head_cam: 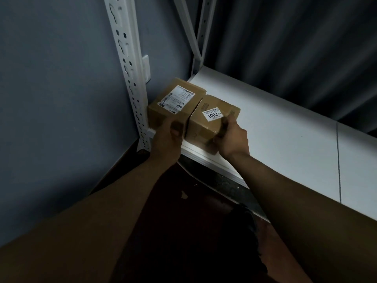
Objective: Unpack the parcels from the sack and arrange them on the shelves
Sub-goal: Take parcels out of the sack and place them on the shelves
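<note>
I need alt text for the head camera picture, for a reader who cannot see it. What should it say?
Two brown cardboard boxes sit side by side at the left end of a white shelf, beside a white metal post. The left hand touches the left box, and the right hand grips the right box, labelled 2001.

Two brown corrugated-cardboard parcels are sitting side by side at the left end of the white shelf board [285, 127], both matt. The left cardboard parcel [173, 103] is carrying a smooth white paper shipping label [178, 97]; the right cardboard parcel [212, 119] is showing a white paper sticker printed 2001 [213, 115] and strips of slightly glossy tape. The board is looking smooth and matt. The white perforated upright post [130, 78] at the shelf's left front corner is looking like painted metal with a faint sheen. The grey wall [61, 99] is appearing flat and matt.
</note>
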